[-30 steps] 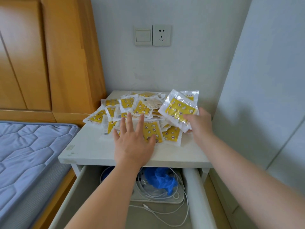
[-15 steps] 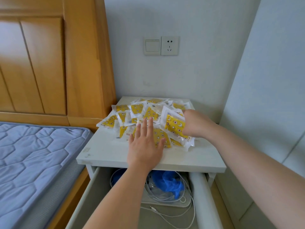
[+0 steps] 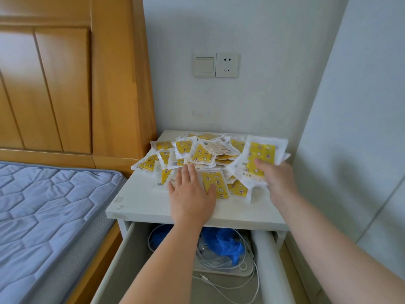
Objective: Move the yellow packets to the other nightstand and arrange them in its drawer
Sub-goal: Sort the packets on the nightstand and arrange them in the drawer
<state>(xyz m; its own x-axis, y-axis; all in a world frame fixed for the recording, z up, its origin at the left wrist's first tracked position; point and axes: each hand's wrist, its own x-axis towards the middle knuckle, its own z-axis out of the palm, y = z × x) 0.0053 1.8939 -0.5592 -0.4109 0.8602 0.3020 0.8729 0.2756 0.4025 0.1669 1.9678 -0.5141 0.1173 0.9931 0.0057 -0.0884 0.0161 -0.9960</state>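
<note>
A heap of several yellow packets (image 3: 197, 153) in clear wrappers covers the back half of the white nightstand top (image 3: 140, 202). My right hand (image 3: 277, 179) is shut on a small stack of yellow packets (image 3: 260, 156), held tilted just above the right side of the heap. My left hand (image 3: 190, 194) lies flat with fingers spread, palm down on the packets at the heap's front edge. One packet (image 3: 215, 186) lies just right of its thumb.
The nightstand's drawer (image 3: 122, 260) stands pulled out under my arms, holding white cables, a blue plastic bag (image 3: 223, 242) and a flat white device. A bed with a blue mattress (image 3: 43, 211) and wooden headboard is left. Walls close the back and right.
My right hand dipped into the heap, then lifted back up with a stack of packets. My left hand stayed pressed on the front packets. The camera view shifted.
</note>
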